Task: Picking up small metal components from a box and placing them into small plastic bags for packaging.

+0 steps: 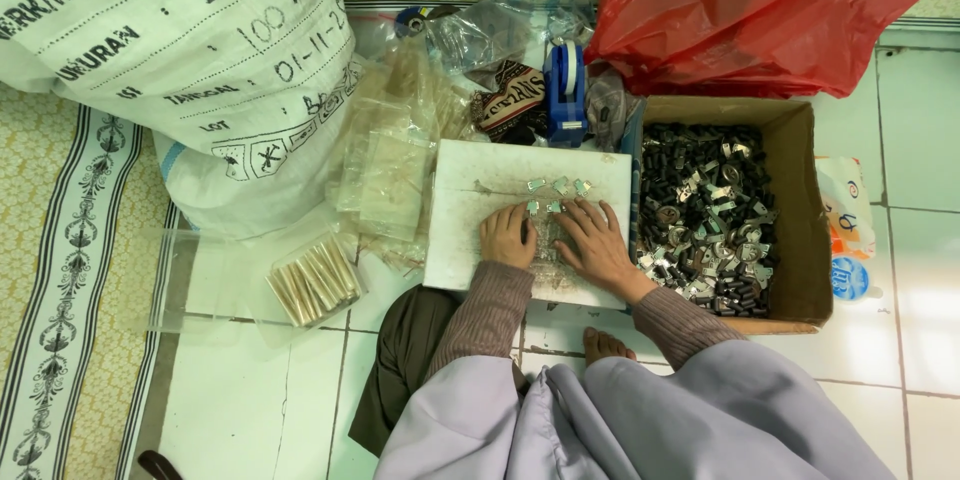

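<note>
Left hand (507, 236) curled loosely, fingertips down on a small clear bag (545, 235) at frame centre. Right hand (597, 240) spread flat, pressing the same bag onto the white board (470, 210). Small metal clips (556, 186) scattered just above the fingers. Right of board: cardboard box (805, 200) of dark and silver parts. Upper right: red plastic bag (750, 0).

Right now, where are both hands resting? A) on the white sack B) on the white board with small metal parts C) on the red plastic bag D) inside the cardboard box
B: left hand and right hand lie flat on the white board, beside small metal parts, outside the cardboard box.
</note>
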